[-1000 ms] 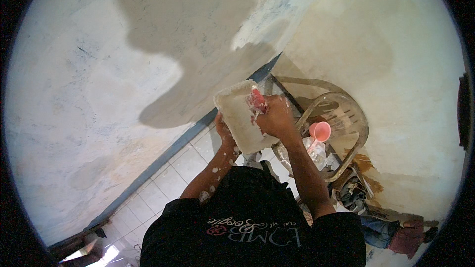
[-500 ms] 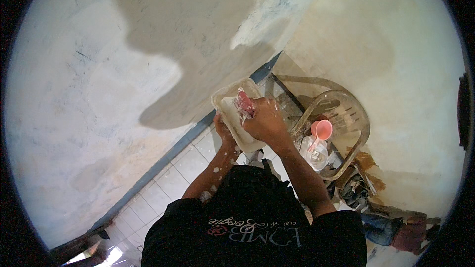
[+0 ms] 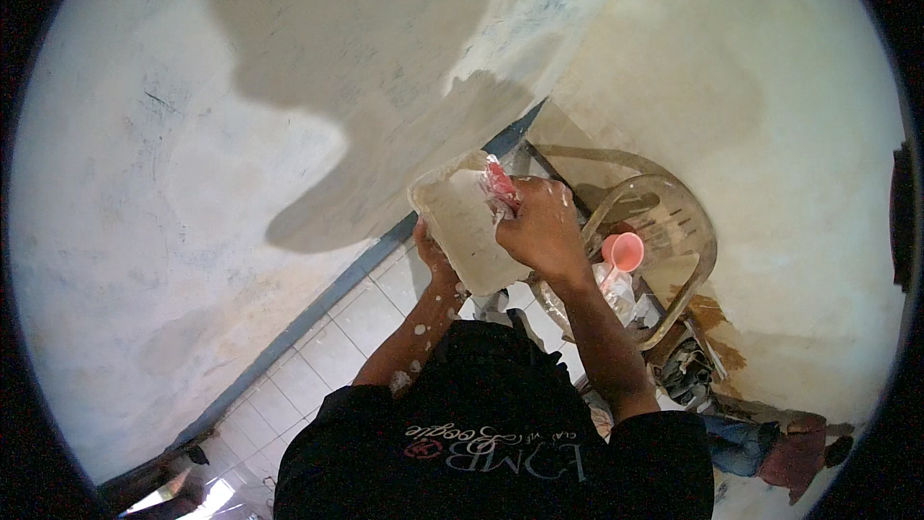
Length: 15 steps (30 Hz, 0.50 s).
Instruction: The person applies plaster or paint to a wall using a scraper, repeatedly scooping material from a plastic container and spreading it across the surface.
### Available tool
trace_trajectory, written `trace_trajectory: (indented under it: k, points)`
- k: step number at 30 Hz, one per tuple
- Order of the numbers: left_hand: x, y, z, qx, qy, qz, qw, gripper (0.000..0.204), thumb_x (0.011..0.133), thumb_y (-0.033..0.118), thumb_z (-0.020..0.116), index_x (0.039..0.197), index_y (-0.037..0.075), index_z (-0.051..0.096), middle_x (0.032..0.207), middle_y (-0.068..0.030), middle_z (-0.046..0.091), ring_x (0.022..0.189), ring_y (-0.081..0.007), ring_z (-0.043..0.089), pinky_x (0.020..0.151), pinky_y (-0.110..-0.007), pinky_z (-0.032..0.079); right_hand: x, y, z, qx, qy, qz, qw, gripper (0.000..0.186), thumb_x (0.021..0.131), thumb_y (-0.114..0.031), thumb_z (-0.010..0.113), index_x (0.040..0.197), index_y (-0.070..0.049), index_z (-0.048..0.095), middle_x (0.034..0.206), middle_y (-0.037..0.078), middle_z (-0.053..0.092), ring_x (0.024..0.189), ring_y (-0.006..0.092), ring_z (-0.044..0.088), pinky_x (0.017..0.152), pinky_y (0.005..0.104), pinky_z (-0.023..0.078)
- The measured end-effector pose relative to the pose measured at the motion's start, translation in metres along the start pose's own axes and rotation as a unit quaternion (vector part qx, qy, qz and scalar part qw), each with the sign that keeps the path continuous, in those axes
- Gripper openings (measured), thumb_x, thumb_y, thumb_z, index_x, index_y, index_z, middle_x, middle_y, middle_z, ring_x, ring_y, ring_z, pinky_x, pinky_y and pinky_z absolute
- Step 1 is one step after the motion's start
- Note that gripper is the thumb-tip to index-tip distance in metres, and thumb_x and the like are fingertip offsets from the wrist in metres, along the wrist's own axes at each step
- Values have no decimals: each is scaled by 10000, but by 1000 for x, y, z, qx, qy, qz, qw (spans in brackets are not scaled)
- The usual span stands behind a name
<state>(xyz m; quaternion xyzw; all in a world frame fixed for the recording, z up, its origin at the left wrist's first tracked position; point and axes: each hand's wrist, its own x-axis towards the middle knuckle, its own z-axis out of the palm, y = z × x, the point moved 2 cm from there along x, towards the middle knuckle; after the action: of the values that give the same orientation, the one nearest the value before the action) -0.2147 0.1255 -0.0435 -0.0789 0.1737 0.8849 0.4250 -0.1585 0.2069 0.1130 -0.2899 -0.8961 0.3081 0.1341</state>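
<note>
A pale rectangular tray (image 3: 491, 281), its inside coated with whitish paste, is held in front of my body. My left hand (image 3: 433, 252) grips it along its left side, the fingers partly hidden underneath. Over the tray's right edge, my right hand (image 3: 547, 229) is closed around a red tool (image 3: 500, 183) smeared with white paste. The hand and paste hide much of this tool, so I cannot make out its exact kind. White splashes spot both hands and my left forearm.
A smeared plastic chair (image 3: 710, 226) stands right of the tray, with a pink dipper (image 3: 628, 252) and a clear plastic bag (image 3: 621, 300) at it. Bare plastered walls (image 3: 115, 183) meet ahead. Cloths (image 3: 741, 445) lie at lower right; white floor tiles (image 3: 332, 351) show at left.
My right hand has moved a little right and up with the red tool, from over the paste toward the tray's right edge. More of the tray's inside shows. My left hand stays about still.
</note>
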Motion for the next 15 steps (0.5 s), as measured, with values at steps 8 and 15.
trace_trajectory:
  k: [8,15]
  points:
    - [14,1,-17,-38,-20,21,999,626,754,513,415,1206,80,432,1150,-133,516,1034,-310,496,914,-433,377,-13,-5,15,-101,57,-113,987,189,561,-54,553,740,-12,595,728,189,579,700,365,574,618,424,454]
    - [7,-5,-10,-45,7,-23,999,637,746,497,438,1209,60,422,1153,-130,510,1035,-289,499,912,-403,390,-11,8,25,-127,115,-82,982,252,556,-58,556,796,-41,628,788,168,597,721,345,580,647,421,467]
